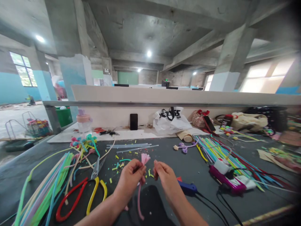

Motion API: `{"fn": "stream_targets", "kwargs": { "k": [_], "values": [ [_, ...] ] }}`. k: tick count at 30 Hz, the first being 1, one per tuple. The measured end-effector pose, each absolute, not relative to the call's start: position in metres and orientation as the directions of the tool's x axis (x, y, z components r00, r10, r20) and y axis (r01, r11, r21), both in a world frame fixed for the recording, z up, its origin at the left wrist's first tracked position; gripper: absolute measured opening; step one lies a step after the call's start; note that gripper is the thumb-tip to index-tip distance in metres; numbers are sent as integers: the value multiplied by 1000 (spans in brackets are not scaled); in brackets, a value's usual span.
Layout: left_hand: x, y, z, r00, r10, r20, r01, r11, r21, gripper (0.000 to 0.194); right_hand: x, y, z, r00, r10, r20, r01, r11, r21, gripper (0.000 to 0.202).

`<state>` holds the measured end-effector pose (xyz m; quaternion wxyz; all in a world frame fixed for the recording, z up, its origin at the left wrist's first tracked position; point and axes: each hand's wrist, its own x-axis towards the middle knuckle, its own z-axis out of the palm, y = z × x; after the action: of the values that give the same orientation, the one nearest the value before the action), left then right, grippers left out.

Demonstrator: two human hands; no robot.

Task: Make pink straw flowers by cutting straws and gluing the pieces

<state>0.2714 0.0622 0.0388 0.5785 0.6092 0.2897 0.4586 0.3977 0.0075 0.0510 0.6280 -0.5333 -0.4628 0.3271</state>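
Note:
Between the fingertips of my left hand (132, 179) is a pink pipe-cleaner flower (145, 158), its bunched head pointing up and its stem hanging down below. My right hand (164, 175) is just to the right, thumb and fingers pinched together; whatever they may hold is too small to make out. The two hands are apart. Scissors (95, 175) with one red and one yellow handle lie open to the left. Small yellow and green cut bits (115, 169) are scattered behind my hands. Beside my right forearm lies a blue corded tool (188, 187), partly hidden by the arm.
Pipe-cleaner bundles lie at left (51, 185) and right (225, 157). A purple power strip (227, 180) with plugs and cables is at the right. Clear sticks (131, 146), a phone (134, 121), a lidded cup (84, 122) and a white bag (170, 122) are farther back.

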Motion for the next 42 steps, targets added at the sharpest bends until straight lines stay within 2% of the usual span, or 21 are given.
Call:
{"fn": "stream_targets", "kwargs": {
  "k": [3, 6, 9, 15, 19, 28, 37, 42],
  "values": [
    [271, 55, 32, 401, 901, 162, -177, -98, 979, 27, 393, 8, 49, 289, 929, 231, -20, 247, -969, 24],
    [268, 56, 30, 396, 908, 139, -142, -89, 986, 26, 387, 7, 49, 198, 960, 196, -173, 231, -957, 31],
    [265, 58, 30, 419, 897, 138, -95, -108, 990, 26, 383, 8, 47, 142, 970, 197, -246, 227, -942, 27],
    [262, 54, 31, 452, 881, 136, -3, -151, 989, 24, 384, 12, 38, 196, 966, 171, -330, 229, -916, 22],
    [261, 51, 33, 490, 862, 128, -51, -118, 992, 24, 385, 13, 35, 206, 965, 162, -389, 232, -892, 21],
    [263, 51, 40, 479, 875, 75, -257, 57, 965, 25, 384, 14, 33, 214, 962, 167, -355, 236, -905, 15],
    [263, 53, 38, 460, 886, 58, -227, 55, 972, 25, 378, 13, 30, 293, 945, 145, -332, 243, -912, 16],
    [262, 49, 40, 432, 901, 49, -141, 14, 990, 26, 377, 13, 27, 293, 943, 158, -319, 253, -913, 14]
  ]
}}
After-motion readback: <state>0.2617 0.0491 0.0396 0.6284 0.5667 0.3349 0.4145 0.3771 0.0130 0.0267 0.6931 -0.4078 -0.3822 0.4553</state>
